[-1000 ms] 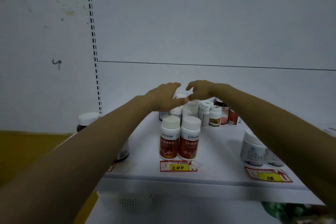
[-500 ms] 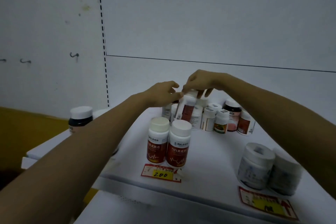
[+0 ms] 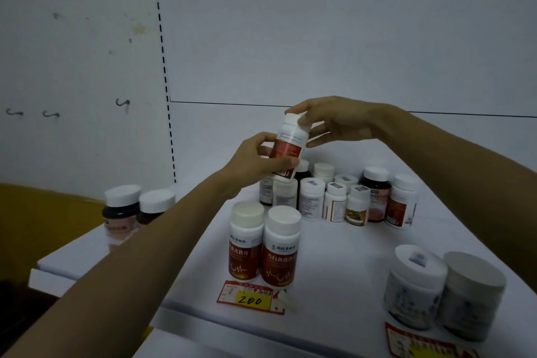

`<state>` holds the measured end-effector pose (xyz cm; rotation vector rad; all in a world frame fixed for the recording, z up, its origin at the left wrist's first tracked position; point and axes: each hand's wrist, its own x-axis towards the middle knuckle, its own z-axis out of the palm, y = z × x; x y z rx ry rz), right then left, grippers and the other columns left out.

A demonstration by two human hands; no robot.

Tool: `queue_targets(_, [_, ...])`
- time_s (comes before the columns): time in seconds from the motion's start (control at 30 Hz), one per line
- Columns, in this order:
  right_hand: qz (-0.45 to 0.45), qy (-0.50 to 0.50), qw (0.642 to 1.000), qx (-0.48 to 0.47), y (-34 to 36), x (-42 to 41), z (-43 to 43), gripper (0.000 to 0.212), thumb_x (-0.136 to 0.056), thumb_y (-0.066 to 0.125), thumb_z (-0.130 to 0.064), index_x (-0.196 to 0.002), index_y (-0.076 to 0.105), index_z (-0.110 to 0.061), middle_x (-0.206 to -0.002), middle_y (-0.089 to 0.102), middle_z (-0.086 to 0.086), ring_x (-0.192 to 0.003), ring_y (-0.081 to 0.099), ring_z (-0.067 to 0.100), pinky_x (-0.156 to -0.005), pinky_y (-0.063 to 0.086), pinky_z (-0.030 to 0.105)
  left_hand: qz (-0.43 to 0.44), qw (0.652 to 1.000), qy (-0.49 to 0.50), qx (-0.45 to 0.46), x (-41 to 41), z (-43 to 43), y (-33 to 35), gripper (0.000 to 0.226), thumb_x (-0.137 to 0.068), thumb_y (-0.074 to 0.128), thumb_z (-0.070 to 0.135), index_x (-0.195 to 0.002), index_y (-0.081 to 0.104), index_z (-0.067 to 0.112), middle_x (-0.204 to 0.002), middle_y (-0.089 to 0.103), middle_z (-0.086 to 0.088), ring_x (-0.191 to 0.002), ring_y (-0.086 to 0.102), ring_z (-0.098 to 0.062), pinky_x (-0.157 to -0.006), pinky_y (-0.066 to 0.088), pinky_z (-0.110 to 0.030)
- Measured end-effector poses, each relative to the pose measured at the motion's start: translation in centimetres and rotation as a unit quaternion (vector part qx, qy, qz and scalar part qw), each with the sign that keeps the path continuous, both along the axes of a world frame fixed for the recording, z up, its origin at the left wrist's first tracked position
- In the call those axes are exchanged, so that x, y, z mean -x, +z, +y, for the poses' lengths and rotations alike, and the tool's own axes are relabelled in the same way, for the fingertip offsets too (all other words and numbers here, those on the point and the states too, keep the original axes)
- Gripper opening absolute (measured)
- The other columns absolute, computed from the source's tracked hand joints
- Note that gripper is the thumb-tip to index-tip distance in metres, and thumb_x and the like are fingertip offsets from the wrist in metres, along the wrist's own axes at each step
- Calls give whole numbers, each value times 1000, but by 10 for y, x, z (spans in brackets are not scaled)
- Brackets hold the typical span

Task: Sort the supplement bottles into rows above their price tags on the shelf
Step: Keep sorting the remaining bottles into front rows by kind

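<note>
The white shelf point(image 3: 334, 256) has a lot of bare room in the middle, between the front bottles and the bunch at the back. Its front edge runs across the bottom of the view, and its left edge is near the left arm. A white back wall point(image 3: 319, 38) stands behind it.

Two red bottles point(image 3: 280, 253) stand upright and touching at the front. They have white caps and Chinese writing too small to read. Just in front of them lies a red price tag point(image 3: 250, 298) with "200" on a yellow patch. Two white tubs point(image 3: 415, 285) stand side by side at the front right, above another red and yellow tag point(image 3: 421, 343) whose writing is blurred. A bunch of small bottles point(image 3: 334, 200) stands near the back. Two dark bottles point(image 3: 122, 212) with white caps stand off to the left.

The held bottle point(image 3: 290, 144) is up in the air above the back bunch, tilted a little. It is red and white, and its print is too small to read. The left hand point(image 3: 255, 163) wraps its fingers and thumb round the bottle's lower half. The right hand point(image 3: 334, 122) pinches the white cap from above, with its other fingers stretched out loose.
</note>
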<state>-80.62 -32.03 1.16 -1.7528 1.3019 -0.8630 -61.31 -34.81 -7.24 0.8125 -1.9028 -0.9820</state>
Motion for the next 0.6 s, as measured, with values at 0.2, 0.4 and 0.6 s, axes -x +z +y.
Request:
queue_targets(0.2, [22,-23,999,13,-2,-6,-4,32,-89,62,-29,-116,61,-14,-116,62,11,-95,68,26,-84,57,37,2,995,62,77,0,-1,-3,59,-66,81,31,-115,48,25,-99,59,3,-88,62,-14,-76,55,-29])
queue_targets(0.4, [-62,-16,998,22,-5,-8,-3,33,-87,53,-13,-119,59,-8,-112,59,11,-92,64,24,-74,57,31,59,986,-85,-132,-14,3,4,34,-85,58,35,-116,52,22,-115,62,-5,-106,61,-21,-88,50,-31])
queue_targets(0.6, [-137,39,990,17,-5,-12,-3,30,-85,48,-9,-110,63,-16,-111,56,8,-94,60,22,-75,57,30,154,950,-157,-220,-23,0,-1,53,-79,61,26,-128,46,12,-121,59,-16,-107,62,-30,-86,54,-34])
